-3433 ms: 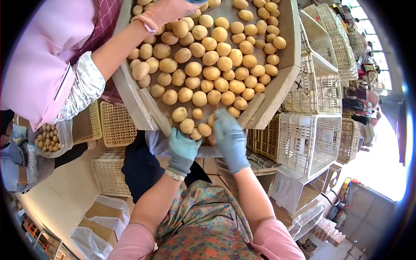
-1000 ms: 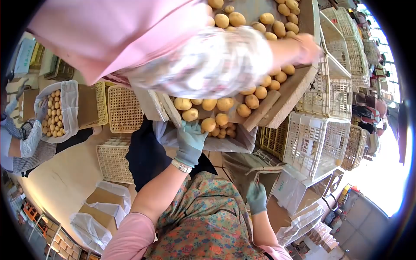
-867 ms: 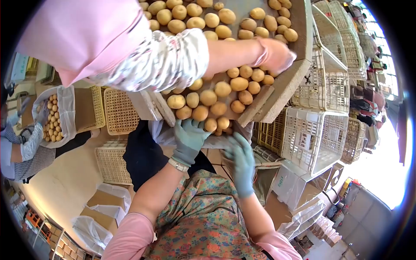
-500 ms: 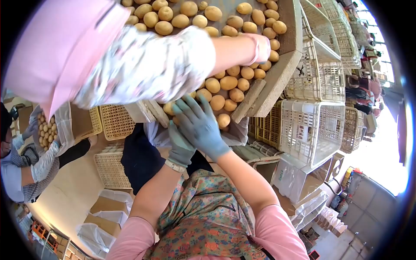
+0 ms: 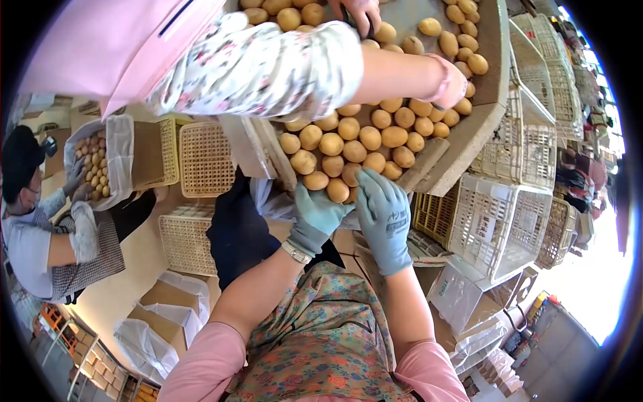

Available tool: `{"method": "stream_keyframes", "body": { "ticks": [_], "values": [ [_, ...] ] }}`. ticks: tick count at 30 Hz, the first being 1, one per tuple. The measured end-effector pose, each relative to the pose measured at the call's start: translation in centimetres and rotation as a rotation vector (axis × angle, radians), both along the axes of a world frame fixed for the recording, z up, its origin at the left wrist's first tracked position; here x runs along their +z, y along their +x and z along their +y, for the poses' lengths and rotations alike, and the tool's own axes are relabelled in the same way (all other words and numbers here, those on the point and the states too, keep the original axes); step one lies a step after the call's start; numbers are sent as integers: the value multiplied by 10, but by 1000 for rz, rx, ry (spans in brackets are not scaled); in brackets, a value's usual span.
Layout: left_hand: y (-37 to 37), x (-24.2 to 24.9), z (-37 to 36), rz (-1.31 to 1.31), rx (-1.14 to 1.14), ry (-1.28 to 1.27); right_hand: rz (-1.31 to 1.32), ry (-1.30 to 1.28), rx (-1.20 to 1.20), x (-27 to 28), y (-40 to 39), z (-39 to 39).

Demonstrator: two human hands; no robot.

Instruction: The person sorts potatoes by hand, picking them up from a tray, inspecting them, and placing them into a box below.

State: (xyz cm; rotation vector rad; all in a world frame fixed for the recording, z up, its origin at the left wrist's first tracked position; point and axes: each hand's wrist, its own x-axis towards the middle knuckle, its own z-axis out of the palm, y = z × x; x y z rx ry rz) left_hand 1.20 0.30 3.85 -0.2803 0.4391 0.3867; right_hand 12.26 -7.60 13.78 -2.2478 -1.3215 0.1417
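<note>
head view | left hand (image 5: 320,213) gloved, fingers curled under a potato (image 5: 337,190) at frame centre | right hand (image 5: 385,209) gloved, spread flat on neighbouring potatoes (image 5: 365,151), gripping nothing | worktop (image 5: 482,127) lip, upper centre | co-worker's arm (image 5: 375,70) crosses above

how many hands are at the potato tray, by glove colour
blue-grey gloves: 2 (left hand, right hand)
pink glove: 1 (co-worker's hand)
hand at top edge, glove unclear: 1
total: 4

Probably a produce packing shed: potatoes (image 5: 353,151) on sorting table (image 5: 469,141), stacked crates (image 5: 509,214).
</note>
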Motion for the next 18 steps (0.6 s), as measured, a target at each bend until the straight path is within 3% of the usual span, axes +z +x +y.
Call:
{"method": "stream_keyframes", "body": {
  "ticks": [4,6,7,9,10,12,14,15,16,18],
  "values": [
    [-1,-1,-5,143,31,102,6,152,53,7,-12,70],
    [-3,-6,-8,173,19,202,-54,169,70,-26,-11,73],
    [-4,-15,-6,152,42,-43,-181,13,56,-38,-6,65],
    [2,4,4,200,9,-83,-426,-245,-9,-34,4,49],
    [4,9,6,254,-11,-120,-275,-275,-123,-29,5,37],
    [-8,5,-1,155,-16,-53,-305,-133,-270,-26,-1,23],
    [-5,-2,0,33,12,17,-285,17,-158,-9,-12,41],
    [-15,-17,-2,-141,-8,-128,-250,-30,-89,-11,-21,50],
    [-18,-42,-13,-424,167,-189,-216,-76,-22,-17,-30,61],
    [-6,-9,-7,-59,122,-1,-205,-325,-23,-46,-47,83]
  ]
}}
